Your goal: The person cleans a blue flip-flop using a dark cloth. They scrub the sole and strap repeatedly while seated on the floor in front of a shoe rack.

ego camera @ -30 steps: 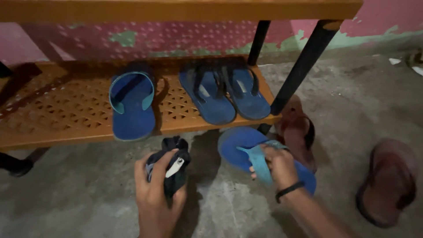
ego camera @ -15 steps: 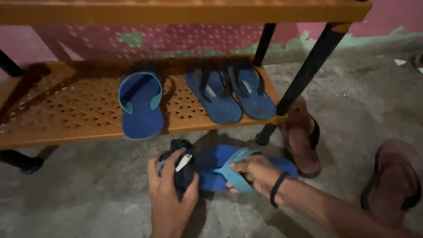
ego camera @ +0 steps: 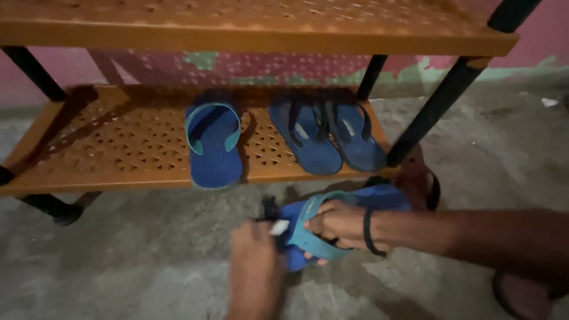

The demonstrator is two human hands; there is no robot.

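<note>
A: What does the right hand have?

B: Its grip is curled around the teal strap of a blue slipper, fingers hooked through the loop, so the slipper hangs tilted just above the concrete floor.

A: And the left hand?

B: Its grip is pressed together around a dark cloth with a small white tag; the cloth meets the slipper's near end. The hand is blurred, so finger detail is hard to read.

A: How much room is there around them?

B: Bare floor lies to the left of both hands. Directly behind the slipper runs the front edge of the orange rack's lower shelf, and a black rack leg slants down just to the right. A brown sandal sits close behind the right wrist, and another is partly seen at the lower right corner.

A: What is on the shelf?

B: A matching blue slipper with a teal strap near the middle, with open lattice to its left, and a pair of blue flip-flops with dark straps to its right.
</note>
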